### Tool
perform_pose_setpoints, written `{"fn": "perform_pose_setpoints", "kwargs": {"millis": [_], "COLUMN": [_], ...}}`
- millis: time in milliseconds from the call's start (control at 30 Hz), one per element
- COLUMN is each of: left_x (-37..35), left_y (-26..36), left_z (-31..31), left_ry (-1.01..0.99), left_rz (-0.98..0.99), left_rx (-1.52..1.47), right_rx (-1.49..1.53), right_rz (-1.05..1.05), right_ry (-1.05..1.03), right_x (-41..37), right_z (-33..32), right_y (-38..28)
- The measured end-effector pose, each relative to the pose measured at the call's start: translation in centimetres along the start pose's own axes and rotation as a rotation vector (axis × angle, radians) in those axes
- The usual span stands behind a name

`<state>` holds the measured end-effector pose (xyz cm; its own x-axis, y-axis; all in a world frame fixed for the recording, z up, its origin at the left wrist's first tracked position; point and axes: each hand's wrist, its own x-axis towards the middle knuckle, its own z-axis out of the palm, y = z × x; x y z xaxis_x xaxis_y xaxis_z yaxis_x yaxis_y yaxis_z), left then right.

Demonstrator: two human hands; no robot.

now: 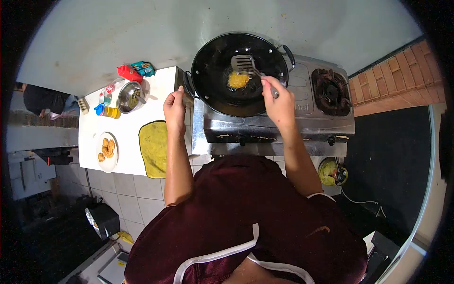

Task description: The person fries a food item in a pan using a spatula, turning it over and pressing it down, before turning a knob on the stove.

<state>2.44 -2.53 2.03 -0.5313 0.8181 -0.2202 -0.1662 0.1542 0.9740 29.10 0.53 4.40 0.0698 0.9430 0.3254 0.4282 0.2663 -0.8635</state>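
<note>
My right hand is wrapped around the handle of a slotted metal spatula. The spatula's head is inside a black wok, at the upper edge of a golden piece of frying food. Oil glistens around the food. My left hand is closed with its thumb raised, right beside the wok's left handle; whatever its curled fingers may hold is hidden.
The wok sits on a steel gas stove, with a bare burner at right. The white table holds a plate of fried pieces, a metal bowl, a yellow bottle, packets and a green cloth.
</note>
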Motion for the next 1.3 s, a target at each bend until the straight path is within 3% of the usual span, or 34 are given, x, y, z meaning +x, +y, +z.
{"fn": "perform_pose_setpoints", "kwargs": {"millis": [533,800,867,1300], "left_x": [0.0,-0.3,-0.3,-0.8], "left_y": [0.5,1.0,1.0,0.3], "left_z": [-0.3,0.0,-0.1,-0.7], "left_ry": [0.001,0.021,0.021,0.04], "left_rz": [-0.001,-0.007,-0.001,-0.016], "left_rx": [-0.021,0.0,-0.002,0.004], "right_rx": [-0.046,-0.057,-0.048,-0.063], "right_rz": [0.013,0.067,-0.018,-0.05], "right_ry": [0.106,0.053,0.049,-0.014], "right_x": [0.6,-0.1,-0.1,-0.6], "right_z": [-1.4,-1.5,-0.8,-0.9], "right_y": [-0.7,-0.9,-0.4,0.0]}}
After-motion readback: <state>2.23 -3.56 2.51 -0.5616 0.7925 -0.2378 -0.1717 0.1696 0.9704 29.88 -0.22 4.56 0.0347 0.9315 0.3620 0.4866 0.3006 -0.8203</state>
